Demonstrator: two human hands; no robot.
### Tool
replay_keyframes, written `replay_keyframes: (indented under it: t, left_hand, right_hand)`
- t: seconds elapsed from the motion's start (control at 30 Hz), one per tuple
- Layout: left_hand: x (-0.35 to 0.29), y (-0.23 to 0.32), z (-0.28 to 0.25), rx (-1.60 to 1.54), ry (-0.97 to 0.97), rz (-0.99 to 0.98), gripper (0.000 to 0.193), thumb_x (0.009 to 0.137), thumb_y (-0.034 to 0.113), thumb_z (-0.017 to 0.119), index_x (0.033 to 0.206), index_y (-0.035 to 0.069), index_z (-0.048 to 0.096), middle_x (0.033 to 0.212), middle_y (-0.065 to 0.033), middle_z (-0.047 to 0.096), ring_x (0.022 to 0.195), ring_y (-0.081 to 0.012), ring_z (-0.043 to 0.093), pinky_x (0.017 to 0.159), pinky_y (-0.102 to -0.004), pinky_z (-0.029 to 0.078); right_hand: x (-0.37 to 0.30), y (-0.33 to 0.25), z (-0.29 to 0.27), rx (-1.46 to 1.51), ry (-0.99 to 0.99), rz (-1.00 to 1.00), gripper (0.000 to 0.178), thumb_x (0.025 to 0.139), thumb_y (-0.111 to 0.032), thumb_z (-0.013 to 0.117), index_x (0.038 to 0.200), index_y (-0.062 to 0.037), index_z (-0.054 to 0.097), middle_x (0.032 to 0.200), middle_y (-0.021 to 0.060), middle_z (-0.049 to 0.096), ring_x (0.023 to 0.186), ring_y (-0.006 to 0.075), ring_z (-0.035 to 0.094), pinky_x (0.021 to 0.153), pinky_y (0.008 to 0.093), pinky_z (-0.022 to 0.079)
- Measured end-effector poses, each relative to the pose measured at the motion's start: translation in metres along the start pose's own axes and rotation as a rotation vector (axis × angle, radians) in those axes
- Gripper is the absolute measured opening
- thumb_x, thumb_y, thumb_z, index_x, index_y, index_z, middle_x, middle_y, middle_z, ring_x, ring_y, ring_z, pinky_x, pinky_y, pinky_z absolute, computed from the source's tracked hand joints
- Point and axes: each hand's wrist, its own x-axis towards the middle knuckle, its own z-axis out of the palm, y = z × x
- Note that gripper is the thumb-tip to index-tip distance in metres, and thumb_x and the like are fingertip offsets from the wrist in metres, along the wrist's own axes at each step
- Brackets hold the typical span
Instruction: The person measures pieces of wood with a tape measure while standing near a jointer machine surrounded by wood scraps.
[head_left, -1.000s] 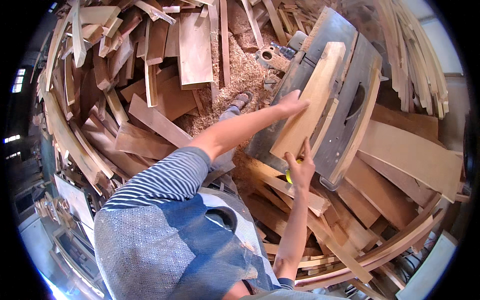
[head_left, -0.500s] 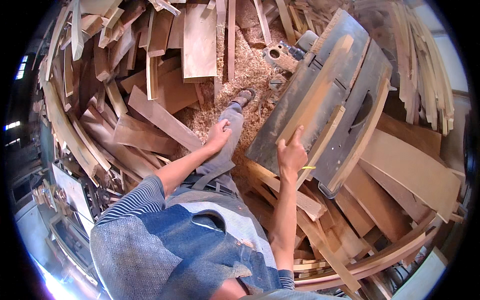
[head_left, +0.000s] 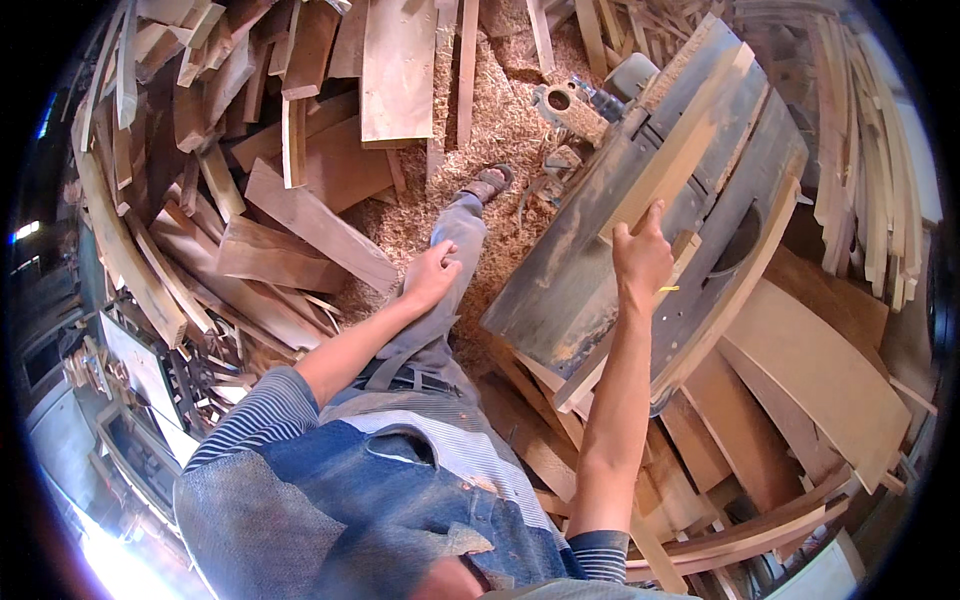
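Board (head_left: 680, 150): pale wood, lay lengthwise on the dark surface (head_left: 560, 260), ahead of the right hand (head_left: 643, 255), its near end at that hand's extended index finger. Right hand: other fingers curled; whether they gripped anything could not be told. Left hand (head_left: 430, 277): loosely clenched over the leg (head_left: 460, 228), left of the board, well apart.

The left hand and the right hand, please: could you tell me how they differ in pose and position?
The left hand is loosely curled, while the right hand has its index finger extended. The left hand appears over the grey trouser leg, away from the wooden piece on the machine table; the right hand is at that piece's near end. Both are ungloved.
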Motion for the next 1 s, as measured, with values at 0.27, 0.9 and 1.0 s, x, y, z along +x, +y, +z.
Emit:
replay_keyframes:
  t: [0.27, 0.9, 1.0]
  left_hand:
    - [0.008, 0.010, -0.007, 0.018, -0.011, -0.014, 0.038, 0.089, 0.021, 0.070, 0.121, 0.000, 0.065, 0.107, -0.0168, 0.074, 0.089, -0.0239, 0.075, 0.079, -0.0369, 0.057]
    - [0.049, 0.027, -0.003, 0.112, -0.014, 0.021, 0.033, 0.088, 0.019, 0.071, 0.116, 0.002, 0.065, 0.101, -0.0180, 0.073, 0.088, -0.0298, 0.073, 0.079, -0.0420, 0.056]
    - [0.061, 0.035, -0.002, 0.106, -0.014, 0.043, 0.034, 0.088, 0.020, 0.071, 0.117, 0.003, 0.066, 0.100, -0.0170, 0.073, 0.088, -0.0300, 0.073, 0.079, -0.0424, 0.056]
  right_hand:
    - [0.065, 0.000, -0.008, -0.020, 0.047, -0.070, 0.075, 0.084, -0.035, 0.063, 0.154, -0.0133, 0.047, 0.090, 0.0245, 0.076, 0.085, 0.0422, 0.075, 0.076, 0.0520, 0.060]
    - [0.221, 0.003, -0.027, -0.042, 0.053, -0.054, 0.074, 0.084, -0.041, 0.065, 0.153, -0.0199, 0.050, 0.121, 0.0156, 0.074, 0.111, 0.0383, 0.071, 0.093, 0.0493, 0.057]
    - [0.245, 0.003, -0.030, -0.032, 0.072, -0.036, 0.075, 0.082, -0.041, 0.069, 0.153, -0.0218, 0.051, 0.123, 0.0174, 0.073, 0.114, 0.0384, 0.070, 0.096, 0.0489, 0.055]
